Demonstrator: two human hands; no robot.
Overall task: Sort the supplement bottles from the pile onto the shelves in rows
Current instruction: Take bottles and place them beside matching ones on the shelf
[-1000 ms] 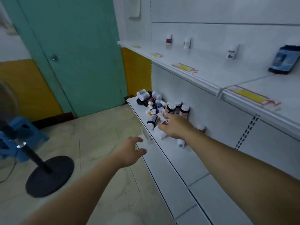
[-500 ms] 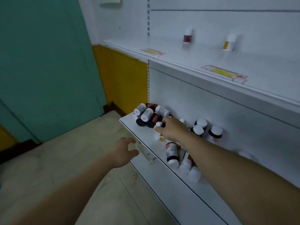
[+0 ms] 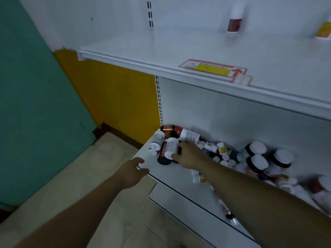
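Fig.: L hand (image 3: 133, 171), 7 o'clock, nearest me: fingers loose, half open, holding nothing, just off lower shelf (image 3: 172, 178) front edge. R hand (image 3: 189, 155), 5 o'clock: fingers curled against white bottle (image 3: 171, 147) lying at left end of pile (image 3: 223, 154); I can't tell whether the grip is closed. Pile spreads twd 4 o'clock. Upper shelf (image 3: 143, 51), 1 o'clock: brown-label bottle (image 3: 234, 20) upright at back.

The back of the lower shelf (image 3: 164, 176) is blocked by the bottle pile (image 3: 222, 151); its front strip is left bare. Overhead reach is capped by the upper shelf (image 3: 161, 68).
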